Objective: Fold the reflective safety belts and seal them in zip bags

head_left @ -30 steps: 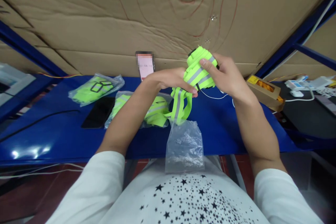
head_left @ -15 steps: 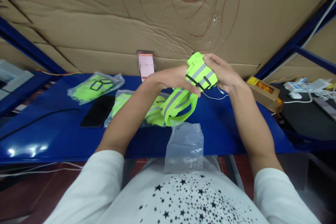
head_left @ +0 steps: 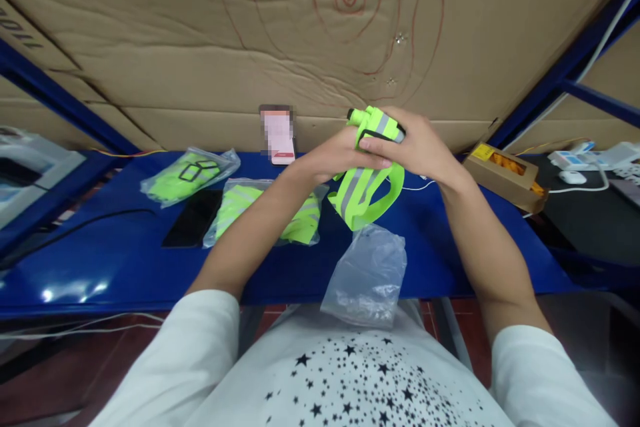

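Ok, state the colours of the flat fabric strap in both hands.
Neon yellow-green fabric strap, grey stripe; head view.

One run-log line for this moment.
left hand: grip on neon strap | right hand: grip on neon strap | clear bag: below neon strap in view | two bagged neon bundles: on blue table

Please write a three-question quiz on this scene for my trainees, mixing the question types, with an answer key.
1. True or false: the left hand and the right hand both hold the neon-yellow strap bundle.

2. Which item lies between the hanging loop and the wearer's shirt?
A. a cardboard box
B. a clear plastic bag
C. a mug

3. How many plastic bags with neon-yellow contents lie to the left of that item?

Key: 1. True. 2. B. 3. Two.
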`<state>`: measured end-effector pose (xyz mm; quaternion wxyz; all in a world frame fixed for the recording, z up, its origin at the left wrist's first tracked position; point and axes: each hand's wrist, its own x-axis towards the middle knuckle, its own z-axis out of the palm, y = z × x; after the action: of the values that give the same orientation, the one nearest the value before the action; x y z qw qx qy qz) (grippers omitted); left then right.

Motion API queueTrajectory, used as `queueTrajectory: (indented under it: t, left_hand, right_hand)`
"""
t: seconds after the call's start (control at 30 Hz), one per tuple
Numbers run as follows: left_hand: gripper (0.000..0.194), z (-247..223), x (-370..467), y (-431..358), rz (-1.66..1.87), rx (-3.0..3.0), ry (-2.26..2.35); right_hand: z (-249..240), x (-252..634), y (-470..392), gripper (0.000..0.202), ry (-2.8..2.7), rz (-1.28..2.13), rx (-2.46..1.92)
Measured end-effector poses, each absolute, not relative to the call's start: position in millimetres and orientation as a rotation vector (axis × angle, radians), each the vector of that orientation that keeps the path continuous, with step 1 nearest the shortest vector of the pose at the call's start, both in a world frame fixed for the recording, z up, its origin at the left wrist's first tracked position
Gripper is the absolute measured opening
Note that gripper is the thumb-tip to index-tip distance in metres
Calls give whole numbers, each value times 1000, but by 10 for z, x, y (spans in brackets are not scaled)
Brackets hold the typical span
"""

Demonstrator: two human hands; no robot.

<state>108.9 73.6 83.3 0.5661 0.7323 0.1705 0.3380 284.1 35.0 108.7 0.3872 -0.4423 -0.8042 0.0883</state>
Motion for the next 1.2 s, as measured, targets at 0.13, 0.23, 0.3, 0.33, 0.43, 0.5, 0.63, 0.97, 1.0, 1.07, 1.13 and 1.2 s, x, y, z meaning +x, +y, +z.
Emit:
queueTrajectory:
  t: [0.13, 0.23, 0.3, 0.33, 0.43, 0.5, 0.63, 0.97, 1.0, 1.07, 1.13, 1.2]
  left_hand:
    - [45, 806, 1099, 737, 627, 1469, 428]
    - [40, 782, 1117, 752, 574, 1486, 466]
    - [38, 754, 1131, 764, 632, 1516, 479]
    - [38, 738, 1135, 770, 672, 1516, 484]
    - [41, 704, 1119, 788, 692, 1508, 488]
    - [46, 705, 1082, 804, 630, 1538, 475]
    - [52, 732, 1016, 829, 492, 1560, 436]
    - [50, 576, 1318, 738, 707, 1322, 535]
    - [50, 590, 1291, 759, 731, 1382, 575]
    - [50, 635, 1187, 819, 697, 1547, 641]
    - [53, 673, 1061, 889, 614, 1681, 672]
    - [58, 679, 970, 947, 561, 1726, 645]
  right_hand:
    - [1086, 2881, 395, 50, -1916, 109, -1160]
    - [1120, 2898, 376, 51, -1872, 55, -1135]
    - [1137, 2894, 354, 52, -1866, 36, -1107]
    - [1141, 2889, 346, 52, -1860, 31, -1094]
    - [1139, 2867, 343, 52, -1835, 59, -1065]
    - [1137, 2858, 352, 48, -1825, 116, -1062]
    - [1140, 2853, 357, 43, -1835, 210, -1113]
    - [1107, 2975, 393, 55, -1816, -53, -1113]
    - [1105, 2991, 407, 55, -1790, -52, -1115]
    - [1083, 2997, 444, 53, -1735, -21, -1133]
    - [1035, 2967, 494, 50, -1713, 68, -1157]
    - [975, 2925, 547, 48, -1696, 226, -1169]
